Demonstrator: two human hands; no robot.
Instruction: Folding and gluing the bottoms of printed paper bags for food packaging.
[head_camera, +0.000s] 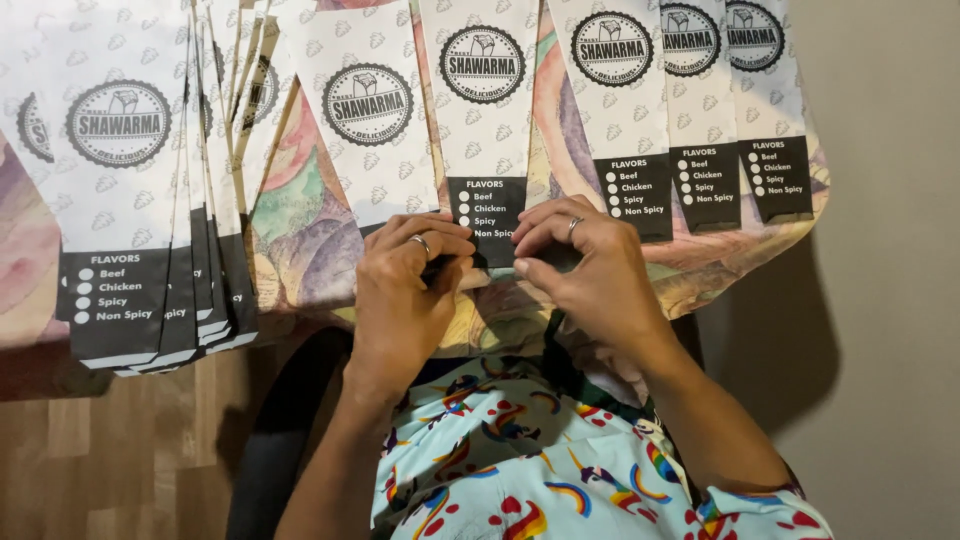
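Here, head view: your left hand (405, 290) and right hand (590, 265) both pinch dark bottom edge of white sleeve (484, 120), lying mid-tabletop (310, 240) on floral cloth. Fingers curled closed on it. More sleeves (640, 110) in row right; fanned stack (130, 200) left.

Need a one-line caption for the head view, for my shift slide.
Left hand and right hand pinch the black bottom edge of a white paper sleeve, among others on a patterned tablecloth.
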